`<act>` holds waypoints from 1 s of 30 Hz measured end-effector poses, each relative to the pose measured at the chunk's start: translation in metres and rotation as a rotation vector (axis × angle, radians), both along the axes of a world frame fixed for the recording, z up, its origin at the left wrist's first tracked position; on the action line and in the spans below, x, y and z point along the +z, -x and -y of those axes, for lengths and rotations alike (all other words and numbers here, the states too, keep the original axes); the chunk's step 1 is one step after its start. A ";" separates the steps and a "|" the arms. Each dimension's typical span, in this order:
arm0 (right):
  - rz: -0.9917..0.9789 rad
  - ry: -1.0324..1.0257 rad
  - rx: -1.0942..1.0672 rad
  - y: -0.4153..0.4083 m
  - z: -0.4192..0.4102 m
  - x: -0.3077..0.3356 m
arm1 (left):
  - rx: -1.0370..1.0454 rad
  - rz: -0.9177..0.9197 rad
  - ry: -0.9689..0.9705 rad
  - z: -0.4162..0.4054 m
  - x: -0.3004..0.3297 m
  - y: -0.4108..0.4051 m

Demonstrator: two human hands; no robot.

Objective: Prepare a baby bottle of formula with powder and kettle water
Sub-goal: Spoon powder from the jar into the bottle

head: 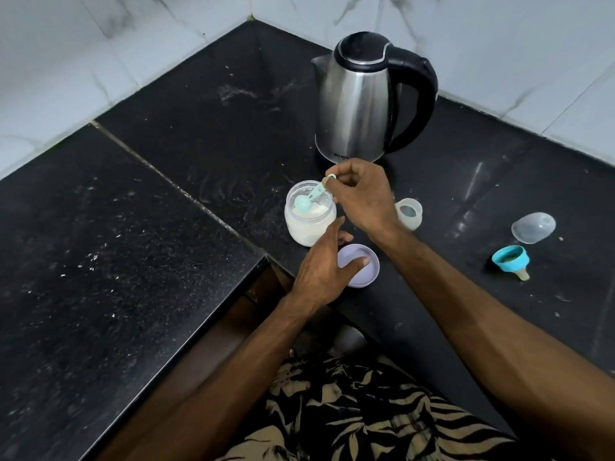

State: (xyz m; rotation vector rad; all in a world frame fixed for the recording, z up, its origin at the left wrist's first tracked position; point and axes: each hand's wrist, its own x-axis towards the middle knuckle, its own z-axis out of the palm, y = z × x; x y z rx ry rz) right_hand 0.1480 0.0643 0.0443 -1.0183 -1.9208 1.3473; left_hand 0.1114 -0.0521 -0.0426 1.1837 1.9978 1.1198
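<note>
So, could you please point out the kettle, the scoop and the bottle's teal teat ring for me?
kettle (352, 104): head view, on its steel body.
scoop (302, 204): head view, on its round bowl, inside the powder jar.
teal teat ring (511, 257): head view, on the ring's rim, lying on the counter.

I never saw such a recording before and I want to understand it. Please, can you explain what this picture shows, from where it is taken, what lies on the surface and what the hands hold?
There is no machine here: a person works with two bare hands, and a camera worn on the head looks down at them. The right hand pinches a small turquoise plastic scoop, dipped into an open clear jar of white powder. The left hand is next to the jar, over its round lilac lid. On the black stone counter also stand a steel kettle with a black handle, a clear bottle, a clear cap and a blue ring with a teat.
</note>
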 end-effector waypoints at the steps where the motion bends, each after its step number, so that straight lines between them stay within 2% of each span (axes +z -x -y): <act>1: 0.010 -0.010 0.004 0.001 0.000 -0.001 | -0.005 -0.001 0.003 0.001 0.000 0.001; 13: 0.119 -0.172 0.063 0.004 0.007 -0.005 | 0.017 -0.041 -0.018 0.008 0.003 0.005; 24: 0.455 -0.433 0.240 0.010 0.014 0.003 | 0.035 -0.101 -0.041 0.010 0.005 0.001; 30: 0.517 -0.568 0.281 0.005 0.012 0.002 | 0.063 -0.070 -0.042 0.008 0.007 -0.004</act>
